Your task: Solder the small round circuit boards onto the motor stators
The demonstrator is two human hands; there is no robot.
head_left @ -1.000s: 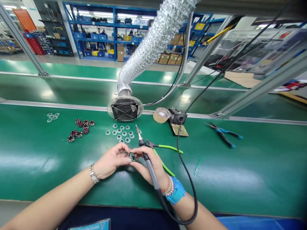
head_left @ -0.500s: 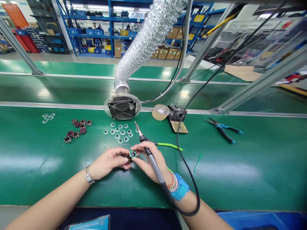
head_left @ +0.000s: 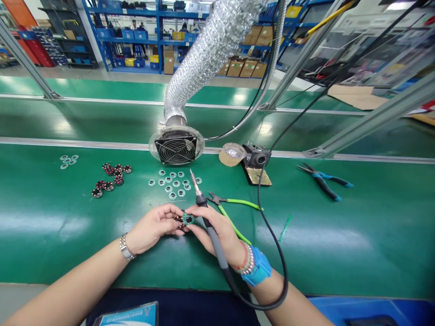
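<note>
My left hand point(head_left: 159, 227) pinches a small dark, coppery round part point(head_left: 179, 221). My right hand point(head_left: 215, 230) holds a round green circuit board point(head_left: 188, 219) by its edge against that part. A soldering iron point(head_left: 211, 233) lies across the right hand, its tip pointing up and away from the boards. Beyond the hands several small round boards point(head_left: 176, 183) lie on the green mat. Several coppery round parts point(head_left: 118, 174) are grouped to their left. Green-handled cutters point(head_left: 234, 201) rest partly behind the right hand.
A fan with a foil duct point(head_left: 177, 150) stands at the mat's back edge. Right of it are a round tub point(head_left: 232, 154) and a soldering stand point(head_left: 257, 163). Blue-handled pliers point(head_left: 324, 181) lie at the right. The iron's black cable point(head_left: 272, 226) loops beside my right forearm.
The view has shifted slightly. My right hand and the iron have moved a little right, uncovering more of the green-handled cutters. The green board has turned slightly against the coppery part.
</note>
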